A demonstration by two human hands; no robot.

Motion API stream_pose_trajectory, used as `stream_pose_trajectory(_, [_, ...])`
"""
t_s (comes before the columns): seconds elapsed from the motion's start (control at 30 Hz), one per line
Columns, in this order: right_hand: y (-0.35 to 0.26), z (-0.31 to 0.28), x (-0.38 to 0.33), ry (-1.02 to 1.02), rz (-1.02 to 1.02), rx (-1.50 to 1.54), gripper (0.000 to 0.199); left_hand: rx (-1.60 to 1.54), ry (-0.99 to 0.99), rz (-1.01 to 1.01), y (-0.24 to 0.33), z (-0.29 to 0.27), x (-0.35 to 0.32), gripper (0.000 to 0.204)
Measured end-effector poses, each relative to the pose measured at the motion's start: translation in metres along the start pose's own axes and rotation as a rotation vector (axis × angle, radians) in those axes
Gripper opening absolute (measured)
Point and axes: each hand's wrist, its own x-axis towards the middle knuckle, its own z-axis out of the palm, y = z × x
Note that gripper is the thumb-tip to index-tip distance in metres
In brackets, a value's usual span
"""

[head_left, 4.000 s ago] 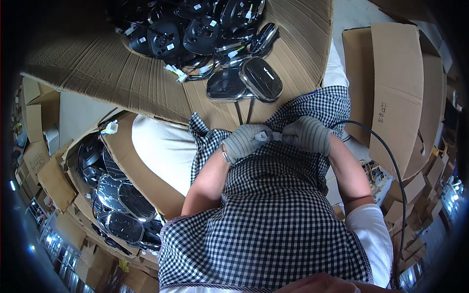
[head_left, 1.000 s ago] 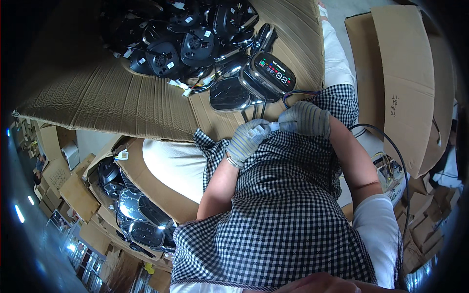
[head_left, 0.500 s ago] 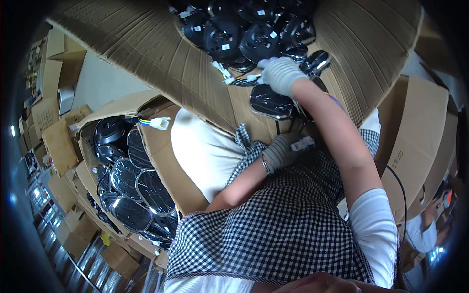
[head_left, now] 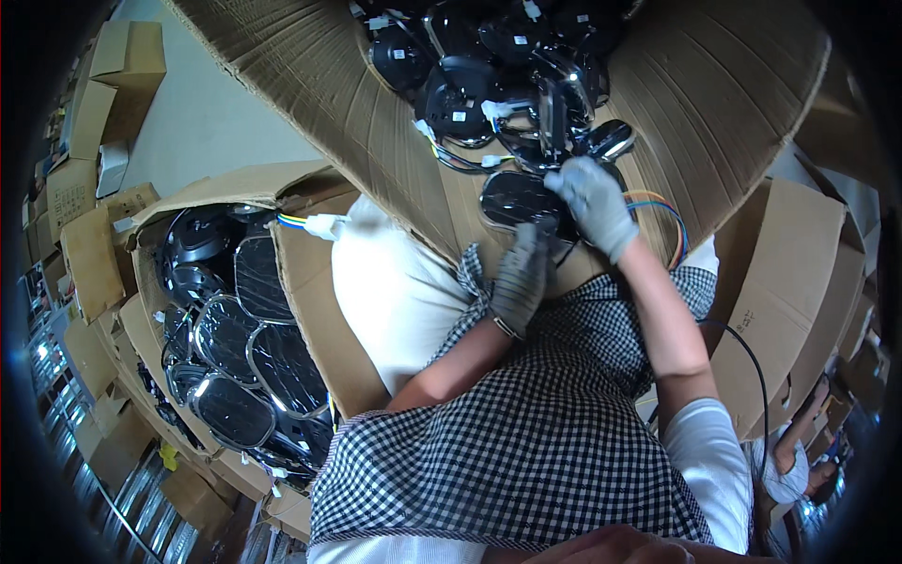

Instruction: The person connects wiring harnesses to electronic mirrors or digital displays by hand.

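A black, glossy oval part [head_left: 515, 199], with a thin bright rim and what looks like clear film, lies at the near end of an open cardboard box. My right hand [head_left: 598, 209], in a pale glove, is closed at its right side, fingers curled by the upper edge. Just below the part, my left hand [head_left: 520, 280], in a grey glove, has its fingers pressed together near the part's lower edge and a dark cable. What its fingertips hold is hidden. Behind lie several black round-backed parts [head_left: 458, 99] with white connectors [head_left: 495, 113] and cables.
The big cardboard box [head_left: 714, 103] rises on both sides of my hands. At left, another box [head_left: 329, 329] holds several film-covered oval parts [head_left: 230, 414]; a white connector [head_left: 324, 226] hangs over its edge. Coloured wires [head_left: 669, 211] loop beside my right wrist. Another person [head_left: 789, 470] is at far right.
My right hand has drawn back from the pile toward me, onto the oval part's right side. My left hand has moved up to its lower edge; the white connector there no longer shows.
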Motion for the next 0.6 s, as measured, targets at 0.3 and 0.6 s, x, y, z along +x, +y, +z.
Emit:
stream_pose_trajectory(0.3, [-0.049, 0.005, -0.114, -0.322, 0.143, -0.048, 0.01, -0.196, -0.028, 0.321, 0.021, 0.002, -0.011, 0.061])
stream_pose_trajectory(0.6, [-0.068, -0.078, -0.109, -0.041, 0.492, 0.885, 0.044, 0.15, -0.189, 0.209, 0.02, 0.001, -0.023, 0.049])
